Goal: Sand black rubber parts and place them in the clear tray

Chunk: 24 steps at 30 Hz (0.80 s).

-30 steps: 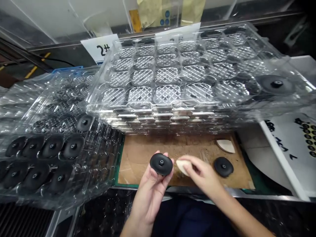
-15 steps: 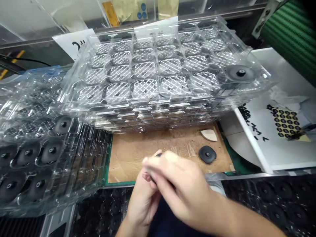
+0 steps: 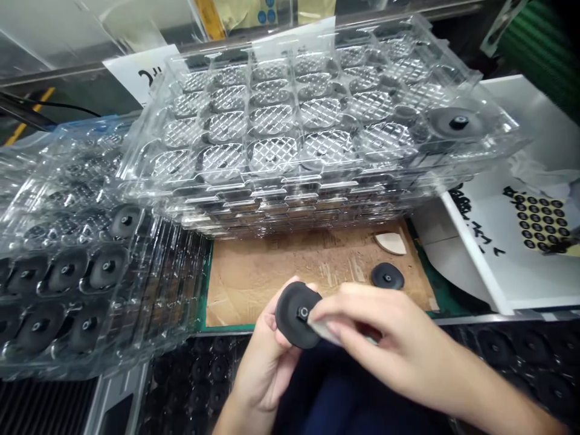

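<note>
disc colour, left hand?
The disc is black; it shows best in the head view.

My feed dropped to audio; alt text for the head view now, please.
A person's left hand holds a round black part while the right hand holds a pale pad at the part's raised center. Beyond, a brown cardboard sheet bears another black part and a cream wedge, with stacked clear plastic trays behind.
</note>
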Each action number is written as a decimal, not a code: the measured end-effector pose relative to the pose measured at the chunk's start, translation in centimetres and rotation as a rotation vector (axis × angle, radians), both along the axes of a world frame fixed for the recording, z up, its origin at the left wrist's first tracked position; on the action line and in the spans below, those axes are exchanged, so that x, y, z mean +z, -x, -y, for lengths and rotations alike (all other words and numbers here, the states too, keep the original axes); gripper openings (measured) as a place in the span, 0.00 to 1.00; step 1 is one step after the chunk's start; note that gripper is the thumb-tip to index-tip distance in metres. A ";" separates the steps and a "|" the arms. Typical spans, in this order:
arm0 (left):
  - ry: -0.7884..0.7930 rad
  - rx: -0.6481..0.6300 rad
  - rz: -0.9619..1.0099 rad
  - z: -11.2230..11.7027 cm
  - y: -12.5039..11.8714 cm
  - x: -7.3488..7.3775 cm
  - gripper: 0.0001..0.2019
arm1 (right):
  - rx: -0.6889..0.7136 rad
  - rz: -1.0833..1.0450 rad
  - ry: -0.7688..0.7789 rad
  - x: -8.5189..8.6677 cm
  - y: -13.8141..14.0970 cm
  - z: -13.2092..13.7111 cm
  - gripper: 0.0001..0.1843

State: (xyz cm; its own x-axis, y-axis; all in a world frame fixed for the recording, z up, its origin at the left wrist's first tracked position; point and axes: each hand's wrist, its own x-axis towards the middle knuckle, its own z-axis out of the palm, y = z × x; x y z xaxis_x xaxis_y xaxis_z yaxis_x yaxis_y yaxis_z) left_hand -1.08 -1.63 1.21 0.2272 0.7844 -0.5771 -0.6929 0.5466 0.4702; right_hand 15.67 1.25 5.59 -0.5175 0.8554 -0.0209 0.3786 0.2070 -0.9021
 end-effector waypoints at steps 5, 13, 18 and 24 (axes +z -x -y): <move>-0.031 0.076 0.000 -0.1 -0.1 -0.1 0.22 | -0.133 0.125 -0.214 0.2 0.1 0.5 0.12; 0.004 0.143 -0.092 0.1 0.3 0.6 0.20 | -0.109 0.011 -0.126 0.4 1.4 0.5 0.11; -0.020 0.176 -0.076 0.2 0.3 -0.3 0.23 | -0.099 -0.090 -0.010 -1.6 1.4 -0.5 0.11; 0.013 0.270 -0.044 0.0 0.4 -1.1 0.20 | -0.313 0.154 0.087 -10.3 0.2 -1.1 0.14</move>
